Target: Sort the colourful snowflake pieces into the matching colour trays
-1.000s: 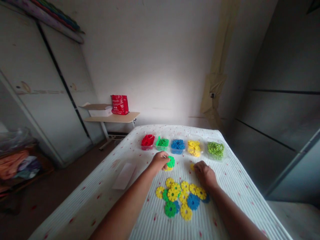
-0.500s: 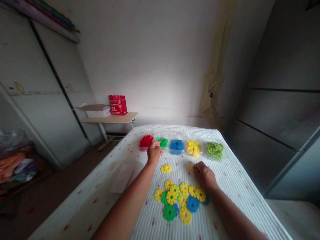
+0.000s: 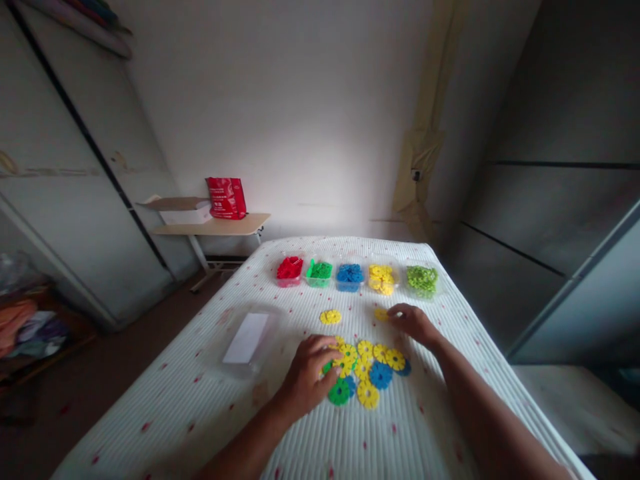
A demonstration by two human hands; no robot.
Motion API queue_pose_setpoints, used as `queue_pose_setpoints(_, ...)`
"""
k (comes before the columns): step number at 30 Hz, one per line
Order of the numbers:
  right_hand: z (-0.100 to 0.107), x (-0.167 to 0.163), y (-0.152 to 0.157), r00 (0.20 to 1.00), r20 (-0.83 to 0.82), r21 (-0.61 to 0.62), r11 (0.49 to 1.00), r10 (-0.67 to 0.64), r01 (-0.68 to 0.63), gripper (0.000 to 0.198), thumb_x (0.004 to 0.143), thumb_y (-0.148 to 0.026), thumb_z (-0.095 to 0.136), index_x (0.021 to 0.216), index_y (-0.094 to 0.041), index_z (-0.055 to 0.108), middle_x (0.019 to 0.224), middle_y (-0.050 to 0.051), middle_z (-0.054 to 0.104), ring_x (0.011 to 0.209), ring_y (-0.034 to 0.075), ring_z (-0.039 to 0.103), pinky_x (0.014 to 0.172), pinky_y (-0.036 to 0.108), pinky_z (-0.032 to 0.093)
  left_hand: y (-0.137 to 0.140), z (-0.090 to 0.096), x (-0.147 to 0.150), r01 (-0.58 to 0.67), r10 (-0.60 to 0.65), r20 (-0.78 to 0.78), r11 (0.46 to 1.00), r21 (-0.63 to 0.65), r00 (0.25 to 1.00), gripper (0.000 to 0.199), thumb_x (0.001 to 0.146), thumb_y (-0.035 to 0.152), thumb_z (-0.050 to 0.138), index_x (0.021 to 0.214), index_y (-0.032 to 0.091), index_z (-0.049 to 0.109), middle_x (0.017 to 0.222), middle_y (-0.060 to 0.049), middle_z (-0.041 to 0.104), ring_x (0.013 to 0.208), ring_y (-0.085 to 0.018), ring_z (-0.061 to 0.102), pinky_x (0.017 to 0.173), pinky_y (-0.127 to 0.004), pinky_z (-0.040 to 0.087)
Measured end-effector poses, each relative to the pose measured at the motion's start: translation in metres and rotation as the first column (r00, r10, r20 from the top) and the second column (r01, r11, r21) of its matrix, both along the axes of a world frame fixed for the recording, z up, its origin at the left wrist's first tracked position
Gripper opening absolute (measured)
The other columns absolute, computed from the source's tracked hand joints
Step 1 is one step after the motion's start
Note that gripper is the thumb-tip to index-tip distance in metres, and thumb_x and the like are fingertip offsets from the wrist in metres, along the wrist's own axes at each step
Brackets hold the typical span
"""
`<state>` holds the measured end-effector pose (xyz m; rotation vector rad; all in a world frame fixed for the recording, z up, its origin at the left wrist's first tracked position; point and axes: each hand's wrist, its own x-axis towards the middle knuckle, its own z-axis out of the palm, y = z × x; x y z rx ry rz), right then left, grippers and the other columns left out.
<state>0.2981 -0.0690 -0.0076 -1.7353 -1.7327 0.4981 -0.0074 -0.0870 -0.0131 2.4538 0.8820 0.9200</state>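
Observation:
My left hand (image 3: 311,370) reaches over the left side of a loose pile of notched, flower-shaped plastic discs, fingers curved and apart. Its fingertips are at a yellow disc (image 3: 345,360) and cover part of the pile. Also there are a green disc (image 3: 339,392), a blue disc (image 3: 381,376) and several more yellow ones. Farther right, my right hand (image 3: 414,321) pinches the edge of a yellow flower disc (image 3: 381,314) lying near the cloth. A small yellow disc group (image 3: 331,317) lies between the pile and the tubs.
Clear tubs stand in a row at the back: red pieces (image 3: 290,268), green pieces (image 3: 320,270), blue pieces (image 3: 350,273), yellow pieces (image 3: 381,277) and light-green pieces (image 3: 422,279). A clear plastic lid (image 3: 215,360) with a white card (image 3: 246,338) lies left. Behind is a side table (image 3: 225,227).
My left hand has come back from the green tub to the disc pile, its fingers now apart. The right hand stays at its yellow disc. The view has shifted slightly.

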Motion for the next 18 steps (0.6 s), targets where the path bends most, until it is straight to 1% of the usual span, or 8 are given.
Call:
queue_pose_setpoints(2,0.011,0.001,-0.008,0.99,-0.042,-0.042,0.99,0.133,-0.135,0.013,0.073,-0.024,0.056,0.077,-0.015,0.066,0.078,0.005,0.066,0.068,0.015,0.059,0.064,0.026,0.046,-0.016,0.005,0.001,0.13,-0.121,-0.137,0.99,0.054,0.983,0.024,0.082,0.034,0.052,0.101,0.027,0.066,0.111,-0.003,0.063,0.111,-0.021,0.05,0.1,-0.038,0.036)
queue_pose_setpoints(4,0.022,-0.005,-0.018,0.953,-0.109,-0.09,0.952,0.284,-0.294,0.016,0.072,-0.028,0.06,0.079,-0.015,0.066,0.079,0.005,0.065,0.069,0.015,0.058,0.063,0.026,0.047,-0.023,0.009,0.004,0.196,-0.172,-0.257,0.978,0.071,0.951,0.032,0.081,0.039,0.055,0.11,0.03,0.062,0.116,-0.002,0.061,0.115,-0.023,0.047,0.103,-0.041,0.031)
queue_pose_setpoints(7,0.03,-0.026,-0.03,0.884,-0.141,-0.09,0.883,0.446,-0.46,0.026,0.066,-0.03,0.068,0.089,-0.018,0.067,0.094,0.007,0.064,0.082,0.017,0.058,0.07,0.027,0.049,-0.019,0.01,0.01,0.187,-0.152,-0.385,0.981,0.054,0.91,0.047,0.08,0.047,0.055,0.124,0.034,0.051,0.133,-0.003,0.049,0.124,-0.026,0.039,0.106,-0.049,0.025)
queue_pose_setpoints(9,0.028,-0.041,-0.033,0.857,-0.068,-0.068,0.854,0.511,-0.515,0.028,0.065,-0.026,0.07,0.091,-0.018,0.068,0.102,0.007,0.063,0.093,0.018,0.057,0.08,0.031,0.048,-0.011,0.007,0.013,0.175,-0.142,-0.448,0.984,0.032,0.883,0.053,0.083,0.052,0.049,0.133,0.037,0.041,0.142,-0.003,0.039,0.13,-0.028,0.032,0.106,-0.057,0.019)
queue_pose_setpoints(11,0.022,-0.05,-0.031,0.853,0.044,-0.044,0.854,0.521,-0.519,0.025,0.066,-0.019,0.067,0.091,-0.018,0.069,0.103,0.008,0.063,0.099,0.021,0.057,0.088,0.035,0.045,-0.002,0.003,0.014,0.137,-0.109,-0.486,0.99,0.022,0.867,0.058,0.084,0.056,0.043,0.138,0.037,0.031,0.147,-0.005,0.032,0.133,-0.03,0.027,0.105,-0.063,0.011)
queue_pose_setpoints(13,0.014,-0.052,-0.027,0.867,0.148,-0.01,0.878,0.475,-0.479,0.025,0.068,-0.013,0.062,0.091,-0.019,0.07,0.101,0.008,0.065,0.101,0.022,0.057,0.092,0.037,0.043,0.005,0.0,0.013,0.053,-0.033,-0.503,0.998,0.025,0.863,0.062,0.084,0.058,0.041,0.14,0.034,0.029,0.149,-0.006,0.029,0.134,-0.031,0.025,0.104,-0.066,0.007)
queue_pose_setpoints(15,0.008,-0.047,-0.023,0.88,0.209,0.031,0.897,0.426,-0.442,0.024,0.071,-0.012,0.058,0.09,-0.02,0.07,0.098,0.008,0.067,0.1,0.021,0.058,0.093,0.038,0.043,0.009,-0.003,0.01,-0.041,0.048,-0.513,0.999,0.025,0.857,0.063,0.083,0.06,0.04,0.139,0.031,0.033,0.149,-0.008,0.029,0.134,-0.032,0.025,0.104,-0.066,0.009)
queue_pose_setpoints(18,0.004,-0.041,-0.019,0.91,0.262,0.081,0.932,0.322,-0.354,0.02,0.073,-0.013,0.056,0.085,-0.02,0.07,0.093,0.008,0.069,0.095,0.021,0.061,0.088,0.034,0.046,0.011,-0.006,0.005,-0.164,0.151,-0.526,0.986,0.022,0.837,0.06,0.085,0.06,0.036,0.137,0.03,0.036,0.148,-0.008,0.029,0.134,-0.033,0.025,0.103,-0.066,0.012)
